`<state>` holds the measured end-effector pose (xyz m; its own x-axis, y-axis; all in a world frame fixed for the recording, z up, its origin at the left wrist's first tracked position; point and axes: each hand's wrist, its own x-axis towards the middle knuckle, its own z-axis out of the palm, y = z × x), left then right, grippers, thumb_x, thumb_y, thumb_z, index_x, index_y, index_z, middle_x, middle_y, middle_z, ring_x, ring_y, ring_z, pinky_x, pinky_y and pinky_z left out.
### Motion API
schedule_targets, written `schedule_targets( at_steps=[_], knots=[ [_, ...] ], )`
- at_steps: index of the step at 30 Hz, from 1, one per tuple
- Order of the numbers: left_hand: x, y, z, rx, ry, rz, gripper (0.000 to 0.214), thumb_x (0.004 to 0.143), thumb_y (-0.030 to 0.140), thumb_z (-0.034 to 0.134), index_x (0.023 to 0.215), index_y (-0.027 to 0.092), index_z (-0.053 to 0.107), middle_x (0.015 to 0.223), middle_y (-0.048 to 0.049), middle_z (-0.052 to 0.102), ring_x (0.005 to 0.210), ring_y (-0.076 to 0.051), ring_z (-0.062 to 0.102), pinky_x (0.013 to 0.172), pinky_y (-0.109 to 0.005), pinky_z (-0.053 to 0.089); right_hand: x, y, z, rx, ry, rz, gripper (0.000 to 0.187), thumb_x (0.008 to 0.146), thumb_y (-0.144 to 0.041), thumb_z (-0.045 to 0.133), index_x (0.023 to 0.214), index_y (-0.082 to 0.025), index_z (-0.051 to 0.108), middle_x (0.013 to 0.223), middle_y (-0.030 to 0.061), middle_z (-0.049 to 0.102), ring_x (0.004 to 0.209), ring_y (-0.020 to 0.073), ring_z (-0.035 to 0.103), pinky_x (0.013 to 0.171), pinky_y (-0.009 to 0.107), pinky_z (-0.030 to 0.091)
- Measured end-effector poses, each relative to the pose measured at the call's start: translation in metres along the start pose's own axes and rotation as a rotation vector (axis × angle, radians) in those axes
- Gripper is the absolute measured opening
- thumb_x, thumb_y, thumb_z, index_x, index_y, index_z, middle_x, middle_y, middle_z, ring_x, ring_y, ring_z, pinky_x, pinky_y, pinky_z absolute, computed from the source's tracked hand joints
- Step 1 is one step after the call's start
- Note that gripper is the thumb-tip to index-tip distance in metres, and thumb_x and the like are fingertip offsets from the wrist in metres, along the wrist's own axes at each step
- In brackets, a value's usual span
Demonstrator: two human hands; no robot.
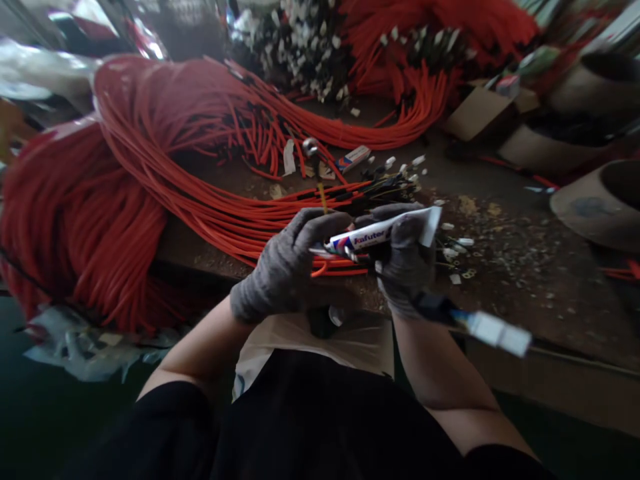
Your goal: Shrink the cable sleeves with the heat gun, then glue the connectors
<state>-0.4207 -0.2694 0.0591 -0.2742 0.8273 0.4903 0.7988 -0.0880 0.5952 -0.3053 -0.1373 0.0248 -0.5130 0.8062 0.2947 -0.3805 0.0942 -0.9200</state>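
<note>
Grips both clenched — right hand (405,260) on Kafuter tube (373,233), left hand (285,263) on orange cables (280,230).

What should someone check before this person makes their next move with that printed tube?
1. Hands covered: ok, the left hand and right hand both wear grey gloves.
2. Tube held securely: ok, the right hand's fingers wrap around it.
3. Tube's nozzle end ready: cannot tell, it is too small to see clearly.
4. Orange cables free of the hands: ok, none look wrapped around them.
5. Work surface tidy near the hands: not ok, loose white bits lie scattered beside the right hand.
</note>
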Motion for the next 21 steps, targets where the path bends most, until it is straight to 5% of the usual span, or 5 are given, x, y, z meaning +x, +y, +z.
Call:
schedule_targets(
  at_steps=[3,5,11,19,21],
  knots=[
    [0.019,0.001,0.006,0.218,0.104,-0.046,0.046,0.083,0.053,0.067,0.110,0.016,0.066,0.105,-0.0102,0.067,0.095,-0.020,0.066,0.078,-0.028,0.052,0.005,0.014,0.005,-0.018,0.014,0.000,0.013,0.092,-0.042,0.058,0.096,-0.031,0.064,0.091,0.0034,0.074,0.090,0.0257,0.072,0.078,0.044,0.061],
    [0.029,-0.001,0.005,0.164,0.159,-0.088,0.030,0.088,0.044,0.063,0.095,0.015,0.068,0.088,-0.0067,0.067,0.082,-0.017,0.066,0.072,-0.026,0.052,0.007,0.017,0.007,-0.040,-0.005,-0.001,0.013,0.090,-0.042,0.062,0.093,-0.030,0.063,0.091,0.0049,0.074,0.098,0.0280,0.071,0.080,0.046,0.061],
    [0.049,-0.022,-0.021,-0.406,0.073,-0.395,0.040,0.089,0.051,0.062,0.072,0.014,0.063,0.056,0.0005,0.060,0.047,-0.008,0.055,0.047,-0.019,0.045,0.007,0.006,0.017,-0.041,0.058,-0.105,0.020,0.094,-0.046,0.053,0.090,-0.030,0.065,0.081,0.0035,0.072,0.073,0.0220,0.073,0.063,0.037,0.060],
    [0.059,-0.025,-0.012,-0.456,0.060,-0.491,0.033,0.088,0.039,0.066,0.067,0.013,0.064,0.051,0.0013,0.059,0.044,-0.008,0.055,0.042,-0.017,0.043,0.000,0.002,0.007,-0.387,-0.017,-0.351,0.026,0.093,-0.051,0.053,0.095,-0.030,0.068,0.089,0.0052,0.074,0.081,0.0230,0.071,0.077,0.043,0.060],
    [0.059,-0.026,-0.010,-0.443,0.065,-0.486,0.032,0.088,0.036,0.066,0.065,0.013,0.064,0.050,0.0010,0.059,0.044,-0.008,0.055,0.042,-0.017,0.042,-0.001,0.004,0.006,-0.406,-0.097,-0.295,0.026,0.090,-0.053,0.056,0.096,-0.031,0.068,0.092,0.0058,0.074,0.090,0.0249,0.071,0.084,0.045,0.059]
  ],
)
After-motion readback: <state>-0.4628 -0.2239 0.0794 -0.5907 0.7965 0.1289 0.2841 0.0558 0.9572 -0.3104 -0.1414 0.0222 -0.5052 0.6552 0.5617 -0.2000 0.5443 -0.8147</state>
